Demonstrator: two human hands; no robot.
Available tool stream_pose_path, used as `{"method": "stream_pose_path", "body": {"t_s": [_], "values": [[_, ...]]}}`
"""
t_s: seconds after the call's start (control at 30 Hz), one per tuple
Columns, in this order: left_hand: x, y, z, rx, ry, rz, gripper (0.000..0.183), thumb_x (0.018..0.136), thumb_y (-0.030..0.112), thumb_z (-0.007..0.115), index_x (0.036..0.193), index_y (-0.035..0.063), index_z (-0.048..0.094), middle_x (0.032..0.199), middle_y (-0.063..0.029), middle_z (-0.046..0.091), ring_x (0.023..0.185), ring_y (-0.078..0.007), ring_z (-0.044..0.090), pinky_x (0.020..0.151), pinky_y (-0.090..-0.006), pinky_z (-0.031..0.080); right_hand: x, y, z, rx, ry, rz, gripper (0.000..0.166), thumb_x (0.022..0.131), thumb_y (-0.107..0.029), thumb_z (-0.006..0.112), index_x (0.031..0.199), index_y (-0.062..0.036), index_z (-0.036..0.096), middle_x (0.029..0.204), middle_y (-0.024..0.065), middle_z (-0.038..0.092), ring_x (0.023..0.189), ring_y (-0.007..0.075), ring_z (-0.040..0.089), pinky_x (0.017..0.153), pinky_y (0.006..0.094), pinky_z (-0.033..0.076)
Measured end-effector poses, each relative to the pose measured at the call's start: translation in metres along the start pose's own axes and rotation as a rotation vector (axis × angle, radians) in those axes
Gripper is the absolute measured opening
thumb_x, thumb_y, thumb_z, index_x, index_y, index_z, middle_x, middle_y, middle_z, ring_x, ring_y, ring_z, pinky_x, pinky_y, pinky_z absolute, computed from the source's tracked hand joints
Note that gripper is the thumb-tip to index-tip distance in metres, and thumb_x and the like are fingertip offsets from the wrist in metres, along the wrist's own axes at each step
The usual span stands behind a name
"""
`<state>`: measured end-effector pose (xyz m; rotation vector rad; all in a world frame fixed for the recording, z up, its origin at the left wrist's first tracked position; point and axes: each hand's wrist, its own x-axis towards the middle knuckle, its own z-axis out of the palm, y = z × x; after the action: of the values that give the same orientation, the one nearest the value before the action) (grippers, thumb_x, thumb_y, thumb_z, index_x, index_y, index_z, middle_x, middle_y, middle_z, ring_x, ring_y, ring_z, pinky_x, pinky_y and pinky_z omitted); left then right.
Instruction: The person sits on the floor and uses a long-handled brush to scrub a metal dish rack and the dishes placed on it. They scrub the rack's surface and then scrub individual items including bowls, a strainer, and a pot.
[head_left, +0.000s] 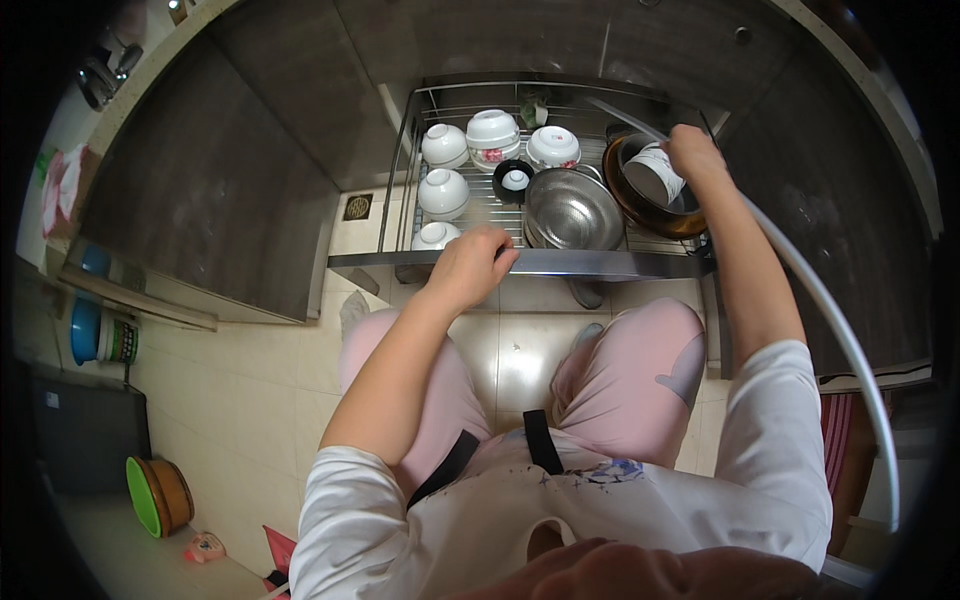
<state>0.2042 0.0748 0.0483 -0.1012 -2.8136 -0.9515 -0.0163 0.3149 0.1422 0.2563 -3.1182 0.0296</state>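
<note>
Before me a wire pull-out basket drawer (607, 262) stands out from the dark cabinet. My left hand (480, 262) rests on its front rail, fingers curled over the top edge beside a white bowl (436, 235). In my right hand (696, 154) is a long, thin, pale rod or strip (825, 300); its far end reaches over the back of the basket and the other end curves down past my right arm. Under that hand, a white patterned cup or bowl (654, 174) lies tilted inside a dark pot (631, 146), which sits in an amber bowl (637, 217).
Inside the basket are upturned white bowls (444, 193), a metal strainer (576, 210) and a small black bowl (513, 180). Dark cabinet doors (202, 172) flank it. A floor drain (358, 207) lies left. Green and orange basins (159, 495) stand farther back on the left.
</note>
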Motion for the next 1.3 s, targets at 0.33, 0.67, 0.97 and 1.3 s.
{"method": "stream_pose_path", "body": {"t_s": [0.33,0.67,0.97,1.3], "values": [[0.004,0.001,0.013,0.007,0.036,0.022,0.016,0.082,0.015,0.058,0.086,-0.0002,0.06,0.083,-0.0163,0.059,0.079,-0.0328,0.057,0.07,-0.038,0.045,0.01,0.022,-0.018,-0.126,0.045,-0.08,0.028,0.082,-0.008,0.045,0.102,-0.0012,0.063,0.11,0.0191,0.059,0.103,0.0332,0.057,0.085,0.0403,0.048],[0.008,-0.01,0.02,0.092,0.073,0.05,0.02,0.085,0.019,0.056,0.088,0.0002,0.061,0.086,-0.0166,0.061,0.08,-0.0334,0.058,0.071,-0.0388,0.045,-0.068,0.063,-0.098,-0.206,0.063,-0.063,0.022,0.077,-0.011,0.058,0.096,-0.0019,0.065,0.101,0.0176,0.063,0.095,0.0328,0.06,0.078,0.0398,0.05],[0.007,-0.009,0.012,0.18,-0.026,0.008,0.022,0.085,0.02,0.055,0.094,0.0008,0.06,0.086,-0.0186,0.062,0.083,-0.0336,0.059,0.073,-0.0379,0.046,-0.036,0.071,-0.073,-0.183,0.024,-0.135,0.024,0.079,-0.009,0.051,0.096,-0.0011,0.065,0.103,0.0202,0.061,0.098,0.031,0.06,0.079,0.0393,0.05],[0.015,-0.007,-0.005,0.018,-0.245,-0.04,0.027,0.086,0.025,0.056,0.097,0.0019,0.06,0.083,-0.016,0.063,0.078,-0.0282,0.06,0.069,-0.0354,0.046,-0.021,0.072,-0.115,0.024,-0.059,-0.063,0.027,0.084,-0.017,0.056,0.071,0.0067,0.058,0.045,0.0068,0.045,0.036,0.0177,0.045,0.036,0.0319,0.036]]}}
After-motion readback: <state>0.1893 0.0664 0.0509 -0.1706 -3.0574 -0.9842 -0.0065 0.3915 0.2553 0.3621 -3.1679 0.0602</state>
